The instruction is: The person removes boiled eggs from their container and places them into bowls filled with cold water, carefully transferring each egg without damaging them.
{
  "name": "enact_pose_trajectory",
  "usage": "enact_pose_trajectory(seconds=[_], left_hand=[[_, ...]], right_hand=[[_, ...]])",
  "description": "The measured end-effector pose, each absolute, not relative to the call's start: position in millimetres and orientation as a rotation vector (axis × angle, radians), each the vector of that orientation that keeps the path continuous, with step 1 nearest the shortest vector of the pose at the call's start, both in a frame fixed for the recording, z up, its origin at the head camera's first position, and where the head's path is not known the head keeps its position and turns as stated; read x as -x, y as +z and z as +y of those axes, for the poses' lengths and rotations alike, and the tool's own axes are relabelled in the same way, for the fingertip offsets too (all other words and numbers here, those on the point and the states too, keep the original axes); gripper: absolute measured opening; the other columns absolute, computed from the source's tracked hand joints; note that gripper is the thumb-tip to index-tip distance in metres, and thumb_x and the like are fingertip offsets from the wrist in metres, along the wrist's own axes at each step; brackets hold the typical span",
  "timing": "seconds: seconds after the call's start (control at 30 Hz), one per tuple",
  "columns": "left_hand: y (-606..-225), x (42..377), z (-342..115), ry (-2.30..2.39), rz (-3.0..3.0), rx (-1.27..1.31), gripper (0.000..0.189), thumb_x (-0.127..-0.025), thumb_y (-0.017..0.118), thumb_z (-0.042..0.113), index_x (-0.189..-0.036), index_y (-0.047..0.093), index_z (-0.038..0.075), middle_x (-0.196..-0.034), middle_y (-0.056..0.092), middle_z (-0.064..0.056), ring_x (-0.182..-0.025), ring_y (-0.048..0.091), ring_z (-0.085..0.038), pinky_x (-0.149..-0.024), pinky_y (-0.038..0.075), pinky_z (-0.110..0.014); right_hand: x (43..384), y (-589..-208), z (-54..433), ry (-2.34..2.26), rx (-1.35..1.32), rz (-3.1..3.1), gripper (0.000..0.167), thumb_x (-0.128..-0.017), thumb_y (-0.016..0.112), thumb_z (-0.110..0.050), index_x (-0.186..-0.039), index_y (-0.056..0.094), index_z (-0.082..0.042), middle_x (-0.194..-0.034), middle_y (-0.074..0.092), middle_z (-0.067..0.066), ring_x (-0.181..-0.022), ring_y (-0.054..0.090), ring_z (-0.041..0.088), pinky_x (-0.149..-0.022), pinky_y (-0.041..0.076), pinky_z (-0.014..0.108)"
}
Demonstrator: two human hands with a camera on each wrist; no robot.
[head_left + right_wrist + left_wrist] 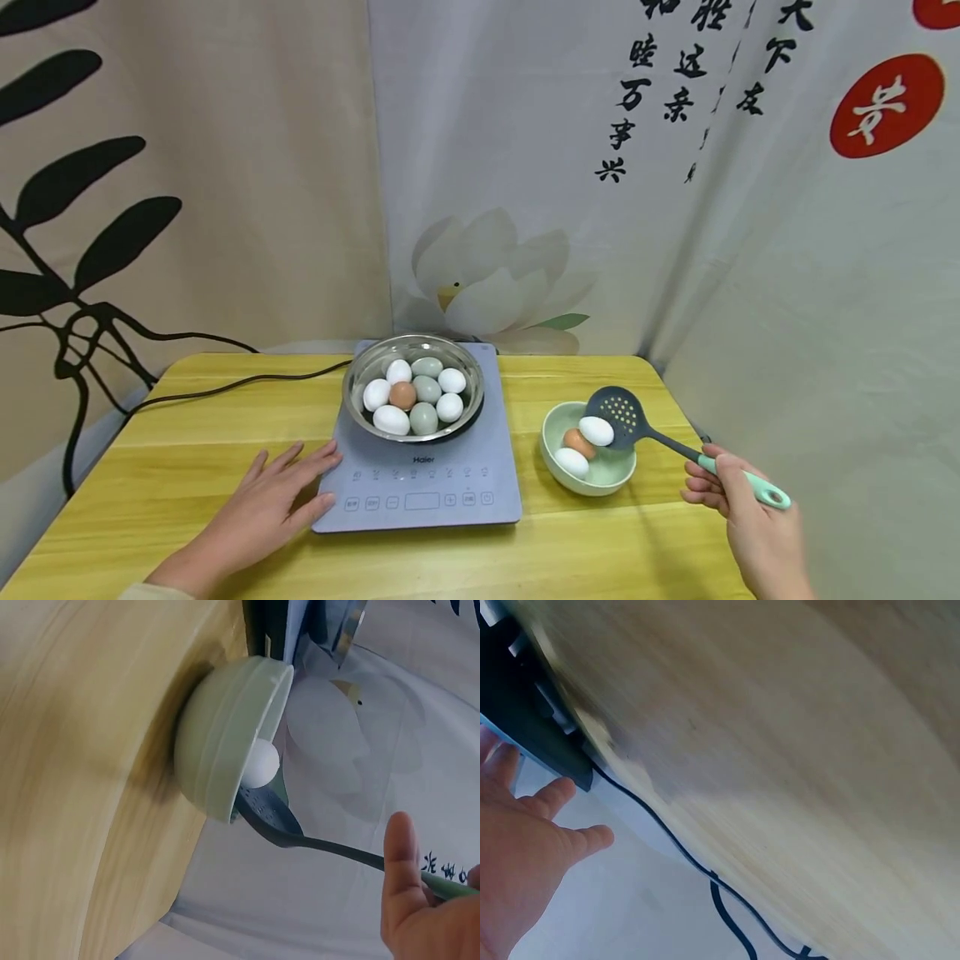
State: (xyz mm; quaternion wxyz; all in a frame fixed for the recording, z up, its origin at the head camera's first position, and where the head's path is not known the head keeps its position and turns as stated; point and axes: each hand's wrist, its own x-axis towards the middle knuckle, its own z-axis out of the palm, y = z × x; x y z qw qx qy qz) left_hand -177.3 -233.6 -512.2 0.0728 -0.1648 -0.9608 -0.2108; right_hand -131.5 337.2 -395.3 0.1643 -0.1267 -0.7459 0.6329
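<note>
My right hand (pixel 757 521) grips the mint-green handle of a dark slotted skimmer (pixel 618 417). The skimmer's head is at the right side of a pale green bowl (pixel 553 471). A white egg (pixel 596 431) lies against the head; a brown egg (pixel 580 443) and another white egg (pixel 572 462) are in the bowl. In the right wrist view the skimmer's neck (pixel 279 834) crosses the bowl rim. My left hand (pixel 258 517) has its fingers spread, fingertips at the left edge of the induction cooker (pixel 480 487). A steel pot (pixel 352 400) on the cooker holds several white, greenish and brown eggs.
The wooden table (pixel 600 550) carries the cooker and the bowl side by side. A black cord (pixel 247 381) runs from behind the pot off the table's left side. Behind stands a printed curtain (pixel 510 167) with a flower and dark characters.
</note>
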Motion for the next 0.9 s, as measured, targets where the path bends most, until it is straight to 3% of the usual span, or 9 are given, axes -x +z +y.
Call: enact_pose_trajectory(seconds=[0.2,0.47,0.6,0.7,0.9], left_hand=[[-510.4,176.4,-234.8,-0.637,-2.896,0.482,0.057,-0.103,0.064,0.057,-0.152,0.062,0.028,-0.165,0.053,0.001,-0.151,0.044,-0.052,-0.119,0.023,-0.082],[-508.9,175.5,-236.6,-0.637,-2.898,0.466,0.057,-0.103,0.065,0.058,-0.152,0.062,0.029,-0.165,0.053,0.002,-0.152,0.043,-0.051,-0.120,0.022,-0.081],[-507.5,174.4,-237.7,-0.627,-2.888,0.468,0.057,-0.102,0.066,0.055,-0.152,0.062,0.028,-0.164,0.054,0.002,-0.152,0.044,-0.051,-0.120,0.023,-0.081],[-507.4,173.8,-239.1,-0.625,-2.886,0.464,0.057,-0.103,0.066,0.055,-0.152,0.061,0.028,-0.164,0.054,0.002,-0.152,0.044,-0.051,-0.120,0.023,-0.081],[-509.4,174.0,-240.4,-0.619,-2.884,0.466,0.058,-0.103,0.064,0.057,-0.153,0.061,0.027,-0.165,0.053,0.000,-0.152,0.044,-0.052,-0.120,0.021,-0.081]], right_hand=[[125.3,-402.3,318.5,1.585,0.304,-2.202,0.040,-0.111,0.060,-0.028,-0.132,0.070,0.004,-0.096,0.083,-0.012,-0.076,0.080,0.013,-0.075,0.066,0.026],[122.6,-403.5,311.2,1.410,0.270,-2.306,0.038,-0.112,0.057,-0.030,-0.137,0.071,-0.004,-0.096,0.081,-0.018,-0.079,0.080,0.011,-0.078,0.064,0.019],[122.5,-397.8,305.3,1.368,0.159,-2.277,0.034,-0.113,0.056,-0.021,-0.135,0.071,-0.002,-0.099,0.081,-0.016,-0.078,0.079,0.009,-0.080,0.064,0.018],[126.9,-389.4,294.0,1.417,-0.063,-2.182,0.029,-0.111,0.054,-0.006,-0.133,0.070,0.006,-0.102,0.082,-0.010,-0.081,0.078,0.010,-0.081,0.064,0.021],[163.9,-379.9,230.4,1.540,-0.953,-1.859,0.032,-0.099,0.046,0.024,-0.127,0.063,0.024,-0.112,0.081,0.008,-0.093,0.078,0.013,-0.081,0.066,0.025]])
